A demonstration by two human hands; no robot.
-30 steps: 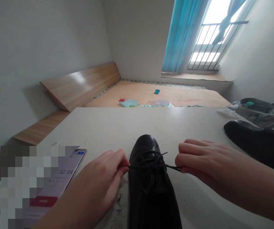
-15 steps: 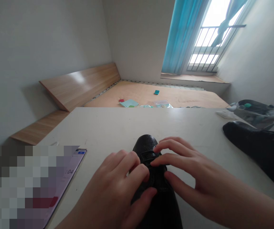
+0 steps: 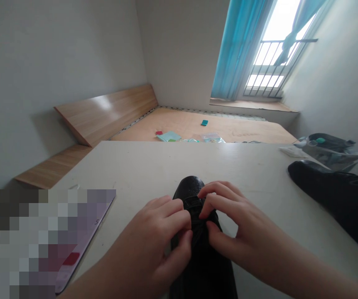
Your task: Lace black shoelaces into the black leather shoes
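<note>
Your left hand (image 3: 165, 226) and your right hand (image 3: 229, 209) are close to each other, with a small gap between their tips. Your left arm (image 3: 104, 272) comes up from the bottom, and your right arm (image 3: 300, 259) comes in from the low right corner. The backs of both hands show. Your left fingers (image 3: 174, 207) are curled in, with the left thumb (image 3: 180, 249) below them. Your right fingers (image 3: 218, 201) bend like a little arch, and the right thumb (image 3: 219, 241) sits under them, pointing at your left hand.
</note>
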